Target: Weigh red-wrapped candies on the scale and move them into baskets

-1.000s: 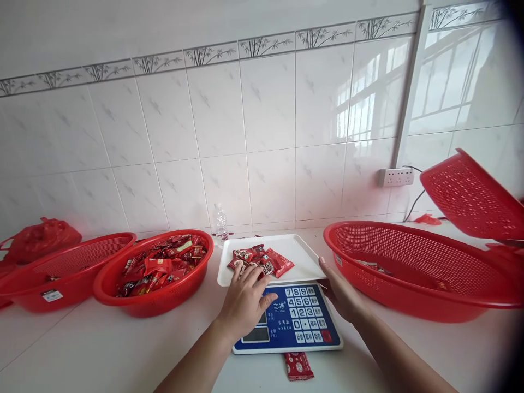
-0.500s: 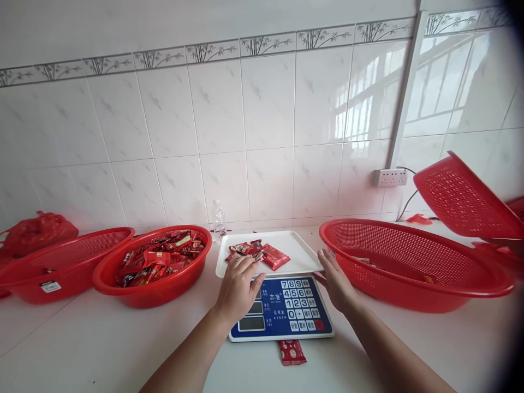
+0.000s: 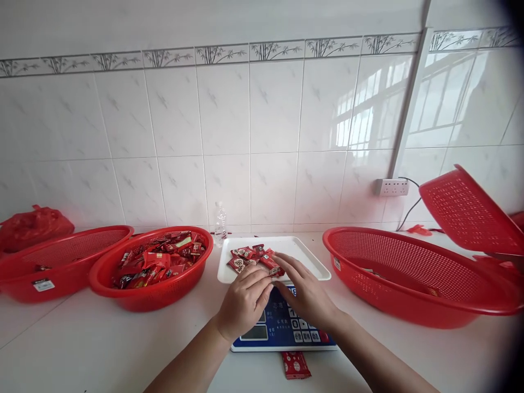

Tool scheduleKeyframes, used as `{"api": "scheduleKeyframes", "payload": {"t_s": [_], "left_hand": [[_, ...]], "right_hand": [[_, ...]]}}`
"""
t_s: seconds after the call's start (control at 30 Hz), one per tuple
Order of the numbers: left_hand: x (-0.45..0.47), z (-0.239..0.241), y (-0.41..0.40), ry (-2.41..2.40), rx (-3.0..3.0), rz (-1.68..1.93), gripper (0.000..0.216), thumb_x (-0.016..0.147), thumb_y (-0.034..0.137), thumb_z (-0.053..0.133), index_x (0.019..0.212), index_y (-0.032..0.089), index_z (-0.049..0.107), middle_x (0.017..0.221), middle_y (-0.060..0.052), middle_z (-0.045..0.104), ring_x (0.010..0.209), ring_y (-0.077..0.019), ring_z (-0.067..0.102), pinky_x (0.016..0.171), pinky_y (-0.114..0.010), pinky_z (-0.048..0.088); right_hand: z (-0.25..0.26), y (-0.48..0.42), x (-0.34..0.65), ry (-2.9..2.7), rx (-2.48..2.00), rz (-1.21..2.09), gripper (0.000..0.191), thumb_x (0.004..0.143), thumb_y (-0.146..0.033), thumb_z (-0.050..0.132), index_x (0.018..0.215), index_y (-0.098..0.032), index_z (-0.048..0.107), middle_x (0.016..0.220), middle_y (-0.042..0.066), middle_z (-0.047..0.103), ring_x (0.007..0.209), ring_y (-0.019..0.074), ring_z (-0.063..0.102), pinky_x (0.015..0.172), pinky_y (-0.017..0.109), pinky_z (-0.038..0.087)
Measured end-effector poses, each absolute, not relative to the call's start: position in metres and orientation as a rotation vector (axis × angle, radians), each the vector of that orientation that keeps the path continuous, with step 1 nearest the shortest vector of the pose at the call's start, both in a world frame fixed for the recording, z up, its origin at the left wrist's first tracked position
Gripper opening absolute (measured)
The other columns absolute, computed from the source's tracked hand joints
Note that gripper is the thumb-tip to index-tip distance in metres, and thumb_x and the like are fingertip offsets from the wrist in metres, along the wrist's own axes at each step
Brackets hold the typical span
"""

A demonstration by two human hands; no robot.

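On the white plastic tray (image 3: 305, 252) atop the blue scale (image 3: 282, 327): small pile of glossy red packets (image 3: 248, 255). Right hand (image 3: 305, 292) flat, fingers open on the pile. Left hand (image 3: 243, 303) curled at its near edge, can't tell if it's pinching one. Four red mesh baskets; second from left (image 3: 164, 297) holds packets. One loose packet (image 3: 296, 364) near the scale.

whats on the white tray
A small pile of red candy packets lies on the white tray. The left hand and right hand cover its front part, hiding anything beneath.
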State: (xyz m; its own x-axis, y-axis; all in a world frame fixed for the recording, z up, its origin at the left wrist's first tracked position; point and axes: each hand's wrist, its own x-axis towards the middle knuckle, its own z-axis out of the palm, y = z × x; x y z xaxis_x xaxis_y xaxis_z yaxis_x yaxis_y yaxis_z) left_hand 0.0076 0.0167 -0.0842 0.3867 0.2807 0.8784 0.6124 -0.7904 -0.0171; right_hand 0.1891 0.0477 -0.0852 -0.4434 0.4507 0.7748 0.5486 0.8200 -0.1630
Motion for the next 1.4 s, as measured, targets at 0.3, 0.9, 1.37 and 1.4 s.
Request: {"api": "scheduleKeyframes", "payload": {"t_s": [0.3,0.9,1.37,1.4], "left_hand": [[-0.009,-0.085,0.027,-1.019,-2.143,-1.698,0.037,0.089,0.022,0.053,0.125,0.020,0.047,0.114,-0.010,0.061,0.106,-0.0208,0.058,0.088,-0.036,0.051],[-0.007,-0.078,0.020,-1.204,-2.420,-1.864,0.022,0.093,0.029,0.043,0.085,0.018,0.059,0.082,-0.004,0.064,0.079,-0.0155,0.059,0.073,-0.026,0.047],[-0.005,-0.079,0.020,-1.371,-2.436,-1.993,0.032,0.091,0.037,0.045,0.066,0.018,0.048,0.057,0.004,0.041,0.054,-0.0100,0.039,0.050,-0.020,0.034],[-0.004,-0.078,0.019,-1.371,-2.439,-1.979,0.031,0.091,0.037,0.045,0.066,0.018,0.048,0.057,0.004,0.041,0.054,-0.0102,0.039,0.051,-0.020,0.034]], "right_hand": [[-0.057,0.053,0.166,-1.925,-0.775,0.173,0.022,0.092,-0.036,0.046,0.106,-0.022,0.057,0.095,0.007,0.069,0.077,0.0193,0.065,0.066,0.032,0.052],[-0.083,0.044,0.166,-1.948,-0.697,0.217,0.030,0.093,-0.041,0.043,0.072,-0.022,0.054,0.065,0.002,0.060,0.060,0.0152,0.054,0.058,0.027,0.045],[-0.079,0.039,0.168,-1.921,-0.666,0.530,0.037,0.090,-0.047,0.044,0.067,-0.019,0.051,0.060,-0.001,0.054,0.056,0.0120,0.048,0.054,0.023,0.041],[-0.079,0.039,0.168,-1.942,-0.652,0.529,0.037,0.090,-0.048,0.044,0.067,-0.019,0.051,0.060,-0.001,0.054,0.056,0.0120,0.048,0.053,0.023,0.041]]}}
